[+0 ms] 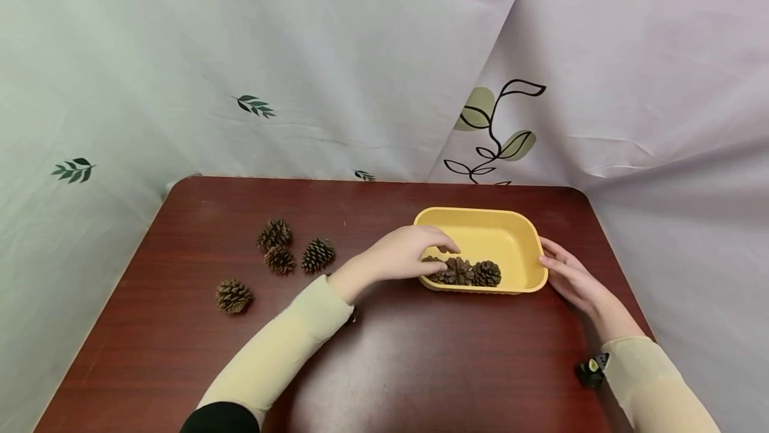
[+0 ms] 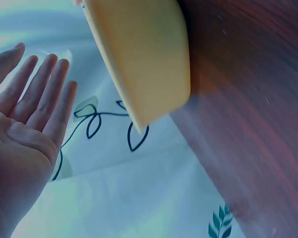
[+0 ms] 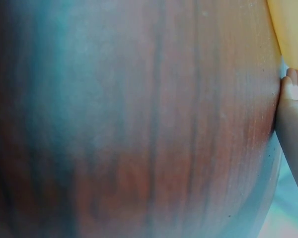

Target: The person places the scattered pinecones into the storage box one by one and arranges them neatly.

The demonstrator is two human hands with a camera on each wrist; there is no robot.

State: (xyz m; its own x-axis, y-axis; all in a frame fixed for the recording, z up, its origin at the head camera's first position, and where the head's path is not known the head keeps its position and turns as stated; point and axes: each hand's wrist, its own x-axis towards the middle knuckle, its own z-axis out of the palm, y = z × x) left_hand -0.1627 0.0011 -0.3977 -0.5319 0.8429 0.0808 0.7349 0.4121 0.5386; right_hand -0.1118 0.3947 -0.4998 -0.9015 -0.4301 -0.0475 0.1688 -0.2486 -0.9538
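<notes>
My left hand (image 1: 404,254) is over the left end of a yellow plastic basin (image 1: 517,233), thumb and fingers apart. Beneath and beside its fingertips, several brown pine cones (image 1: 459,271) lie in a row along the basin's near wall. Its palm (image 2: 25,144) faces the camera in the left wrist view, with fingers extended and nothing in them. At the basin's right end, my right hand (image 1: 571,278) touches the rim with its thumb, its straight fingers along the outer wall. Only part of the right hand (image 3: 294,96) shows at the right wrist view's edge, below the basin.
On the left of the dark red table (image 1: 432,359) lie more loose pine cones: one at the back (image 1: 275,233), a smaller one touching it (image 1: 280,260), one to their right (image 1: 318,256) and one nearer (image 1: 233,296). A pale leaf-patterned curtain (image 1: 336,86) hangs behind the table.
</notes>
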